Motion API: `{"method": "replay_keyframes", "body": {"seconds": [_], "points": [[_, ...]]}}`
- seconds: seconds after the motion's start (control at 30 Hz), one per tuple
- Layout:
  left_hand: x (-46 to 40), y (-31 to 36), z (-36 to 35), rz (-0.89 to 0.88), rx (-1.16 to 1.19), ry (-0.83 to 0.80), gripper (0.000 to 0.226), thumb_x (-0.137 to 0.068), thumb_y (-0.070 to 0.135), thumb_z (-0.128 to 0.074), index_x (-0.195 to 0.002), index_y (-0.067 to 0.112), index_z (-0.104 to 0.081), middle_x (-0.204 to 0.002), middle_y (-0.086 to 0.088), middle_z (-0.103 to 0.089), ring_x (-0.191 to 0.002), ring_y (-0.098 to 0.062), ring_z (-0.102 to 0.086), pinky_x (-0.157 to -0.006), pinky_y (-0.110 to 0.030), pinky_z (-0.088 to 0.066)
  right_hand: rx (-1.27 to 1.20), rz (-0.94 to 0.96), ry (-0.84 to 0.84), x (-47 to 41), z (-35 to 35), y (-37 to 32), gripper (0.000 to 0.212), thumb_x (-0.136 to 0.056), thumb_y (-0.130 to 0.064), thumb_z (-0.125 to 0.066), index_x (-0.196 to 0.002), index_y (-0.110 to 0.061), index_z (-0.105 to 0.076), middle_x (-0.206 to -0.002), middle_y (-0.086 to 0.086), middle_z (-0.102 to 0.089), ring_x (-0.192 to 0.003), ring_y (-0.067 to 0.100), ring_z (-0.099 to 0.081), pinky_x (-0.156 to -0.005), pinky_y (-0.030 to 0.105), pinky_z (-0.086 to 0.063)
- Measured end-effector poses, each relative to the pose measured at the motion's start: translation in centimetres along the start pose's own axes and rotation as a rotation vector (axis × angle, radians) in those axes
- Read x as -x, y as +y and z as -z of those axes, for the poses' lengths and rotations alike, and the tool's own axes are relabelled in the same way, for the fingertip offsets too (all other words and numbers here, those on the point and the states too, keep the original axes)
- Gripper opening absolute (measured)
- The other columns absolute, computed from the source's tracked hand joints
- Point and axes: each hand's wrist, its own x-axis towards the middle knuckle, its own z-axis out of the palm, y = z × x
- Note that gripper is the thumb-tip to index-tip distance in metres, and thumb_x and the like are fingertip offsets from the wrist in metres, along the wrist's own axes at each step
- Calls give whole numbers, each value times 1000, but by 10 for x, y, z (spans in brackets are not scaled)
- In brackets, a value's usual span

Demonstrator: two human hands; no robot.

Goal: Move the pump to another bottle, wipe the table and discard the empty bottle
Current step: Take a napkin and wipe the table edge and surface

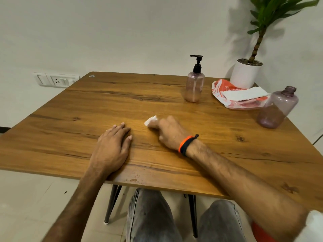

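The wooden surface [174, 95] fills most of the room before me, standing against a pale wall. At its far right corner stands a white pot [245, 74] with a green plant [267, 16]. Just before the pot lies an orange and white wipe packet [225, 100]; its printed writing is too blurred to read, and a white tissue [244, 95] lies on top of it. At the right edge stands the open bottle [277, 108], mauve and without any cap. Left of the packet stands the other bottle [194, 86], carrying the black pump [197, 62]; neither bottle shows a label. The left hand [113, 145] rests flat on the surface, fingers spread. The right hand [170, 132], wearing an orange and black band [186, 144], presses a small white wad [150, 120] with curled fingers against the surface. Some droplets [133, 180] sit at the near edge.
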Motion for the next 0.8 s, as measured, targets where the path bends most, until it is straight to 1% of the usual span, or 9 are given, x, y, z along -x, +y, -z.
{"method": "replay_keyframes", "body": {"seconds": [0.07,0.13,0.2,0.27,0.37,0.47,0.6,0.73,0.8], "points": [[0,-1,-1,-4,-2,3,47,-100,40,-39,-143,22,-46,-156,1,-35,-146,-18,-27,-120,-43,-21,3,162,-56,15,-5,-24,56,-85,1,-50,-132,-28,-58,-133,4,-63,-121,25,-58,-107,36,-43],[0,-2,-1,-11,-2,1,48,-100,41,-39,-143,22,-46,-157,1,-35,-146,-18,-27,-120,-43,-22,-108,224,-79,22,0,-31,49,-90,-2,-51,-130,-28,-60,-129,1,-65,-121,18,-58,-108,26,-41],[-1,-2,-1,-6,-3,-1,48,-100,41,-38,-144,23,-45,-157,2,-34,-147,-17,-26,-120,-42,-20,-290,135,-8,13,14,-20,38,-94,-5,-53,-123,-25,-67,-126,-4,-67,-120,8,-58,-104,15,-37],[-1,-2,-2,3,-5,0,48,-101,41,-37,-144,23,-44,-158,3,-32,-147,-16,-24,-120,-41,-18,-402,-40,157,-8,27,3,30,-95,-9,-56,-119,-21,-70,-124,-4,-68,-118,9,-60,-105,21,-42],[0,-1,-2,5,-11,5,47,-101,38,-36,-145,22,-43,-158,2,-32,-148,-17,-23,-121,-42,-18,-317,-274,331,-41,37,41,34,-94,-1,-53,-121,-15,-68,-127,4,-67,-122,18,-59,-109,28,-40],[0,-1,-2,0,-14,10,45,-102,33,-37,-144,21,-44,-158,1,-32,-148,-18,-24,-121,-42,-19,-158,-346,276,-60,31,65,44,-90,7,-49,-126,-14,-64,-130,13,-63,-123,28,-57,-107,29,-39],[-1,-2,-2,-9,-15,16,44,-102,28,-37,-144,21,-44,-157,1,-33,-147,-18,-24,-121,-42,-18,-44,-270,121,-68,18,63,44,-92,0,-51,-131,-18,-60,-137,13,-57,-126,30,-53,-110,38,-42],[-2,-3,-3,-7,-15,15,44,-102,28,-37,-144,22,-44,-157,1,-34,-147,-18,-25,-121,-42,-19,-43,-47,39,-54,12,25,51,-88,6,-50,-129,-21,-63,-136,2,-60,-124,21,-56,-108,26,-40],[-2,-3,-4,-10,-16,20,43,-101,26,-38,-144,22,-45,-157,1,-35,-147,-18,-26,-121,-41,-19,-32,109,-14,-35,9,4,52,-86,8,-49,-127,-20,-64,-134,0,-62,-124,20,-57,-109,27,-40]]}}
